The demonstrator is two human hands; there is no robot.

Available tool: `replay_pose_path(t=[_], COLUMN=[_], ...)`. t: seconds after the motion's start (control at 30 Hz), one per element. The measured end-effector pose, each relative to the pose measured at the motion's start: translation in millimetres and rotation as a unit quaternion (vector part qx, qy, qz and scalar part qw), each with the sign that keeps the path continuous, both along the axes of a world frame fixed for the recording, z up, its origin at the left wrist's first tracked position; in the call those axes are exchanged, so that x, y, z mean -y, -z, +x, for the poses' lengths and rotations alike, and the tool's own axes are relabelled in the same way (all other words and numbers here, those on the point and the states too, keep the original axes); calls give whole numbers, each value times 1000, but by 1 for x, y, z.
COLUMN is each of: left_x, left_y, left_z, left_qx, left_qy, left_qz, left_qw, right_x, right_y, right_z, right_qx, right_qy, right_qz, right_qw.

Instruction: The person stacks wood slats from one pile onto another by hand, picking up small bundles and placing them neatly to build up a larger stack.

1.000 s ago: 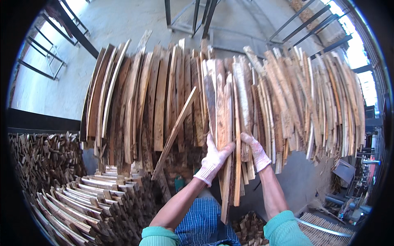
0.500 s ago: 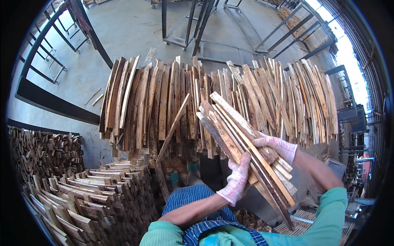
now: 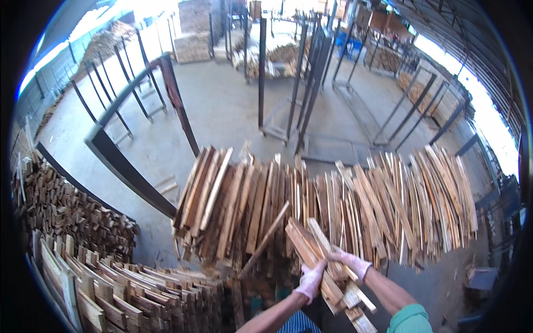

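Shed floor (image 3: 222, 105): grey concrete, reaching past the wood into the background; clock directions run from the hands.
Left hand (image 3: 310, 280): pale-gloved, thumb over the near slats, gripping the load from its left side.
Right hand (image 3: 352, 263): pale-gloved, clasping the same load from 2 o'clock, fingers lying across it.
Slat bundle (image 3: 335, 273): between both hands, upper end toward 11 o'clock, lower end toward 5, pieces uneven and crossing.
Just changed: a second ago the bundle stood nearly upright against the row; now it slants and the view has tipped upward. It seems to be handled as one separate load.
Leaning slat (image 3: 265, 240): at 10 o'clock, aslant before the row, much as earlier.
Slat row (image 3: 366, 211): just beyond, from 10 to 2 o'clock.
Lower-left stack (image 3: 139, 294): at 9 o'clock.
Upright posts (image 3: 262, 77): farther off, near 11:30.
Pale timber stack (image 3: 194, 30): farthest, 11 o'clock.
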State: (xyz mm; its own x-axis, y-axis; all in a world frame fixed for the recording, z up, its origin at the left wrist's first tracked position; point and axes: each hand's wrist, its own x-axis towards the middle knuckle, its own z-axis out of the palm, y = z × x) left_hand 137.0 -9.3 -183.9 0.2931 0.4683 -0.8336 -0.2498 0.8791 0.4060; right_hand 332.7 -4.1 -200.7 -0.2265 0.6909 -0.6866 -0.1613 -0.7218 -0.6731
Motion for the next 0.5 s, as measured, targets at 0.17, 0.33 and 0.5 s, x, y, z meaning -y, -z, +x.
replay_pose_path(t=[0.17,0.33,0.5], left_x=[-7,-6,6], left_y=[-79,-166,-259], left_z=[-30,-84,-140], left_qx=[-23,17,-48], left_qy=[-107,-279,-275], left_qz=[143,333,593], left_qw=[984,901,755], right_x=[-45,-72,-68], right_y=[-86,-247,-357], right_z=[-41,-135,-213], right_qx=[87,59,-74], right_qy=[-113,-190,-207], right_qz=[138,276,400], right_qw=[980,940,890])
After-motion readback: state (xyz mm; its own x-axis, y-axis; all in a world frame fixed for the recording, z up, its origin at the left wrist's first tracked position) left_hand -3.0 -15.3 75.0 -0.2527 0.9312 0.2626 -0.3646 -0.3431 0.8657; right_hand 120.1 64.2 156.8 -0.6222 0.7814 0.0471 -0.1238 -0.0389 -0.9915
